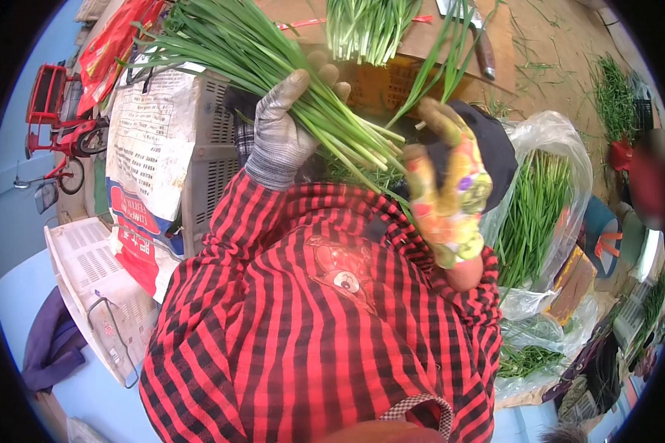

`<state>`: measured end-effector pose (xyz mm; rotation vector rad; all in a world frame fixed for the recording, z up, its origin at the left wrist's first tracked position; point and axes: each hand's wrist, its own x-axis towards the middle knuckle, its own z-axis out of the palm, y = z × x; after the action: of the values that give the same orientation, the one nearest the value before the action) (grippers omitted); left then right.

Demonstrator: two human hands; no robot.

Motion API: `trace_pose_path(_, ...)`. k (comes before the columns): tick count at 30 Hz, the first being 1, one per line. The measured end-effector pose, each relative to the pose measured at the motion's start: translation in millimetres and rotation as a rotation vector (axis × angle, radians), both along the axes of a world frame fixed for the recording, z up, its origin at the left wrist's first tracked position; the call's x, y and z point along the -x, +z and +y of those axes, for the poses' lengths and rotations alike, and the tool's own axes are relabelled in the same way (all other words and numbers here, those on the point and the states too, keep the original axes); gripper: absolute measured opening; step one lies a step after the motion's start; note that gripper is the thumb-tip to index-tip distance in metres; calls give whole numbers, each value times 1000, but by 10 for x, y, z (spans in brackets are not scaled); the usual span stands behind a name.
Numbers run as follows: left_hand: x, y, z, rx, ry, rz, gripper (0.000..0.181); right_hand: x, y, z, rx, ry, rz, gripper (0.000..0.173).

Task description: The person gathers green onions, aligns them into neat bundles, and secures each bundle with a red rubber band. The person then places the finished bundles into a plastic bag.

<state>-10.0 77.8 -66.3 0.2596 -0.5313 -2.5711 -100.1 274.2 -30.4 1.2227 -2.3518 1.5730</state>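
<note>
My left hand (288, 119), in a grey knitted glove with tan fingers, is closed around a bunch of garlic chives (255, 61). Their leaves spread to the upper left and their pale cut ends point to the lower right. My right hand (449, 183), in a yellow flowered glove, is beside those ends, thumb and fingers apart and somewhat blurred. A few loose chive leaves (435, 69) rise behind its fingertips; whether the fingers grip them I cannot tell. Another bunch of chives (366, 33) lies on the board ahead, near a knife (483, 50) with a wooden handle.
A yellow crate (393, 83) stands under the board's edge. On the right, a clear plastic bag (579, 160) holds more chives. Light plastic crates (213, 166) and a printed woven sack (149, 138) are on the left. Chive scraps litter the floor at the upper right.
</note>
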Motion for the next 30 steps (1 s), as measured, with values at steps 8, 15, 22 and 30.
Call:
trace_pose_path(8,-4,223,-54,-113,-81,369,32,196,-539,13,172,110,-548,45)
trace_pose_path(15,107,122,313,26,-54,188,51,-191,-663,-295,755,284,-1188,57)
trace_pose_path(22,69,174,96,-109,-55,198,33,22,-675,-142,880,9,-1132,67)
trace_pose_path(30,193,86,132,-84,-100,201,25,84,-653,-157,938,243,-1157,41)
